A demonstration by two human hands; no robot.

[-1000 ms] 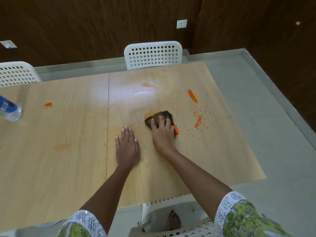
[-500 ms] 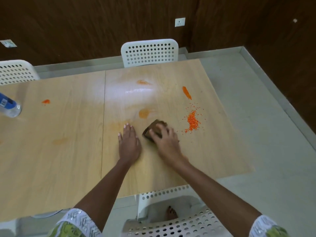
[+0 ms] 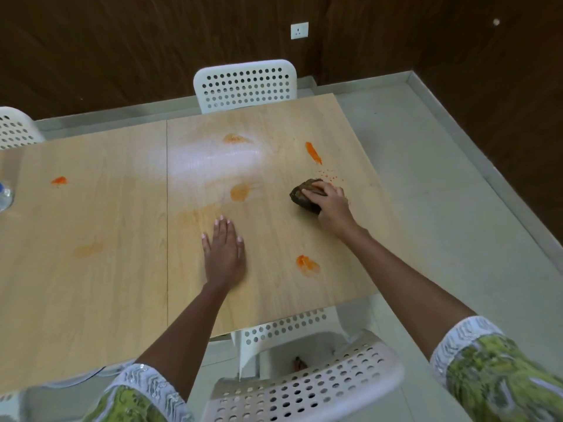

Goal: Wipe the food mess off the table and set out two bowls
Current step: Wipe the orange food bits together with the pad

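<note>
Table (image 3: 115, 293), pale wood, two panels joined by a seam left of centre.

Right hand (image 3: 330, 205) at 2 o'clock on the table, fingers curled over a dark brown cloth (image 3: 301, 194) and pressing it flat to the wood; cloth bunched, its left half showing past the fingers.

Left hand (image 3: 224, 254) near table centre, palm down, fingers straight and together, flat on the surface, holding nothing. Well apart from the cloth.

Food mess, all orange:
- streak (image 3: 313, 153) at 1 o'clock, just beyond the cloth, with fine crumbs (image 3: 329, 176) scattered between streak and cloth.
- smear (image 3: 240, 191) between the hands, to the cloth's left.
- faint smear (image 3: 234, 138) at 12 o'clock, near the far edge.
- blob (image 3: 307, 263) at 4 o'clock, just right of the left hand, beneath the right forearm's line.
- small spot (image 3: 58, 180) at 10 o'clock on the left panel.
- pale stain (image 3: 88, 248) at 8 o'clock on the left panel.

Bottle (image 3: 4, 196) cut off by the frame at 9 o'clock.

White perforated chairs: one (image 3: 245, 85) at the far edge, one (image 3: 15, 127) at far left, one (image 3: 304, 388) at the near edge. Wall socket (image 3: 299, 30) on the dark panelling behind.
</note>
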